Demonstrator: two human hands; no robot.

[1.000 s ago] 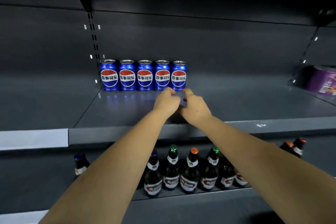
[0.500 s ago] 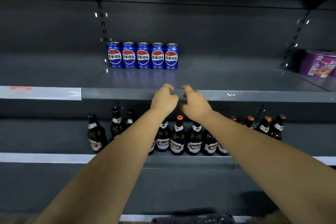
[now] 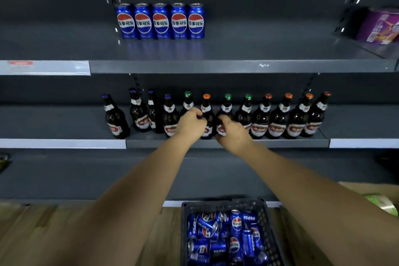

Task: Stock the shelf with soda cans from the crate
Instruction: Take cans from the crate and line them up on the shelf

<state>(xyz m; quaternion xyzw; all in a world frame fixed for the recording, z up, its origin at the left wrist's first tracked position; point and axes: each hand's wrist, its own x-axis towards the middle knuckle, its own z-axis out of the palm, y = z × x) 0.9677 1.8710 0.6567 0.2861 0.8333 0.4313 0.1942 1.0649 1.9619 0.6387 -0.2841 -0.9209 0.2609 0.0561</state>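
Left hand: the left hand (image 3: 191,124) hangs at mid-frame in front of the bottle row, fingers loosely curled, with no can in it.
Right hand: the right hand (image 3: 234,134) is just beside it and slightly lower, fingers likewise loosely curled and holding nothing that shows.
Hands together: they are close but apart, with a dark gap between them.
Crate: the black crate (image 3: 224,204) sits on the wooden floor (image 3: 32,222) at the lower centre-right of the frame, directly below both hands.
Crate contents: the loose cans (image 3: 224,235) are a jumble of blue. Most lie on their sides with long axes pointing in mixed directions, and a few run straight up the frame.
Key relation: the next can lies down-frame from the hands, so the reach is probably downward. The crate sits under the right forearm, so I judge the right hand nearer.
Grip note: a tilted can would likely need turning upright before it is set down.
Stocked cans: the five upright cans (image 3: 160,21) stand touching in a row at the upper centre-left, at the back of the upper shelf (image 3: 259,49).
Free room: bare shelf lies to the right of the fifth can and in front of the row.
Middle shelf: brown bottles (image 3: 278,119) stand in a line on the middle shelf (image 3: 151,143).
Upper right: a purple box (image 3: 380,26) rests on the neighbouring shelf.
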